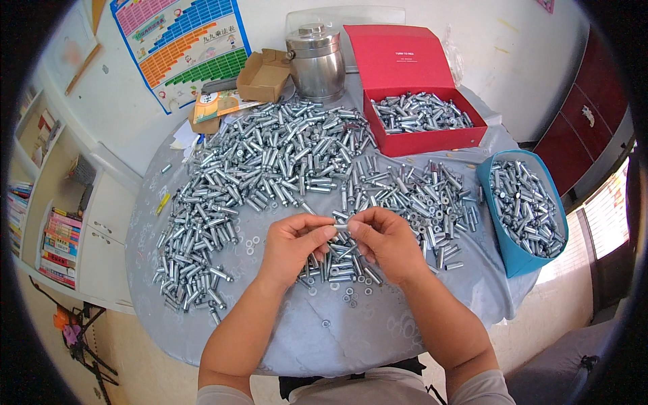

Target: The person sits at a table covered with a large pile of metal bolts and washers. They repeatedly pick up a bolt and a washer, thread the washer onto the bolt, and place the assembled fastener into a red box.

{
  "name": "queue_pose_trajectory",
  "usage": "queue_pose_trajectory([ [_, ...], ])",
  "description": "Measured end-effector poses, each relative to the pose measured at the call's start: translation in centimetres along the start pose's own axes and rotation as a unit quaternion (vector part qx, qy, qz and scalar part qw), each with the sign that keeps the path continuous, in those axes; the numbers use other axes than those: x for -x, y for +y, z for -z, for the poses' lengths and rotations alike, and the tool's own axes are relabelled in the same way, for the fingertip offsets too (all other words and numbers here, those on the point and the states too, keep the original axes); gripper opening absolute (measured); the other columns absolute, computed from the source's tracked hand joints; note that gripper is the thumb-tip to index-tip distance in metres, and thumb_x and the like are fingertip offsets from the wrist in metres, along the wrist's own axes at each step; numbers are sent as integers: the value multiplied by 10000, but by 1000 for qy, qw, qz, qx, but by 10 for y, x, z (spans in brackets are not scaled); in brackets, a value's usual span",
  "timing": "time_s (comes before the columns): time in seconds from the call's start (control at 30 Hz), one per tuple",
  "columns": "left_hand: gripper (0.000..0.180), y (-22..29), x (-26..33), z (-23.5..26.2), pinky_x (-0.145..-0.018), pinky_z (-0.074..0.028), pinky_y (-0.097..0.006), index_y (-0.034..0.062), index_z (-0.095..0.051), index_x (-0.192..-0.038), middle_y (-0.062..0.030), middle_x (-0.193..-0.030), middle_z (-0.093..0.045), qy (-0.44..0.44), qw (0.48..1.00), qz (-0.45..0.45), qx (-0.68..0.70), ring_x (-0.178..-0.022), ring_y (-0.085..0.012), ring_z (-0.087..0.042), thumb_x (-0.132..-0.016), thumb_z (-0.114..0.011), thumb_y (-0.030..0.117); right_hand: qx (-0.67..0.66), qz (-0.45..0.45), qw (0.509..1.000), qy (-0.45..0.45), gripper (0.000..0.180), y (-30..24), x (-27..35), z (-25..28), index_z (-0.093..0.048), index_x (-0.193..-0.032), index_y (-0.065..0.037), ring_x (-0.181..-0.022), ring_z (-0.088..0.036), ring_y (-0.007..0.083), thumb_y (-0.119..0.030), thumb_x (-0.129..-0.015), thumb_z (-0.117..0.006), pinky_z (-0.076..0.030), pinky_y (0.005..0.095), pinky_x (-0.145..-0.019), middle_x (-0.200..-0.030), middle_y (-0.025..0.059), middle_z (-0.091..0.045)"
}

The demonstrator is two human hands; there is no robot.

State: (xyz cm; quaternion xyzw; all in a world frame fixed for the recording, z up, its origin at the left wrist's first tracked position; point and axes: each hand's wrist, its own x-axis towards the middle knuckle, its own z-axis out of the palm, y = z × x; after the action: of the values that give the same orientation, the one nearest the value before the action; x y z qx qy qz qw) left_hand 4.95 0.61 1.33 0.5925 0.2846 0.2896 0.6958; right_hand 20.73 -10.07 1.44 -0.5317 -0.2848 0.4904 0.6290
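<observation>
Between my two hands, over the middle of the table, is a small silver metal anchor bolt (341, 227). The thumb and fingertips of my left hand (290, 246) pinch its left end. My right hand (386, 241) pinches the other end, and the fingers cover much of the piece. Just below the hands lies a small heap of metal sleeves (341, 265). A large pile of anchor bolts (283, 152) spreads across the far and left parts of the table. To the right of my hands are loose sleeves and washers (424, 210).
A red open box (422, 144) full of bolts stands at the back right. The blue fabric bin (507, 244) at the right edge holds more. Behind the pile are a steel pot (317, 64) and a cardboard box (262, 75). Several washers (349, 297) lie nearer me on the grey tablecloth (297, 344).
</observation>
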Motion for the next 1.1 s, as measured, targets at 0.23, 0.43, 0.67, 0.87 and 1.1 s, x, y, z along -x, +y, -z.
queue_pose_trajectory([
  [0.23,112,7,1,7,-531,-456,-225,14,-694,-951,-63,-856,-696,12,996,-9,-89,-637,-82,-586,-848,-674,54,131,192,951,203,101,-4,-5,13,-620,-915,-7,-632,-503,72,-102,-882,-623,-431,246,-584,-715,0,-575],
  [0.43,139,8,-8,2,-643,-465,-304,33,-710,-926,-56,-849,-678,17,926,-125,-355,-709,-158,-587,-823,-674,120,308,279,873,255,114,-1,-8,18,-623,-932,-21,-876,-591,262,-37,-821,-604,-463,354,-790,-924,126,-612],
  [0.67,294,9,-66,-16,-762,-499,-433,71,-733,-810,-141,-886,-674,5,793,-44,-607,-886,-325,-632,-771,-717,362,362,350,817,280,129,0,-9,17,-623,-925,-36,-1005,-549,325,-38,-797,-632,-410,407,-919,-983,140,-612],
  [0.87,307,6,-74,-26,-724,-514,-435,63,-707,-805,-143,-835,-685,5,798,-2,-602,-816,-329,-654,-721,-746,355,338,369,823,270,139,0,-7,16,-618,-925,-35,-1002,-543,324,-14,-788,-630,-406,409,-907,-970,133,-607],
  [1.1,205,10,-48,-4,-653,-507,-319,37,-658,-941,-110,-844,-699,26,922,-58,-382,-698,-208,-655,-795,-689,178,215,264,910,238,104,-7,0,8,-629,-944,-11,-686,-595,204,-98,-887,-631,-474,321,-624,-871,117,-618],
])
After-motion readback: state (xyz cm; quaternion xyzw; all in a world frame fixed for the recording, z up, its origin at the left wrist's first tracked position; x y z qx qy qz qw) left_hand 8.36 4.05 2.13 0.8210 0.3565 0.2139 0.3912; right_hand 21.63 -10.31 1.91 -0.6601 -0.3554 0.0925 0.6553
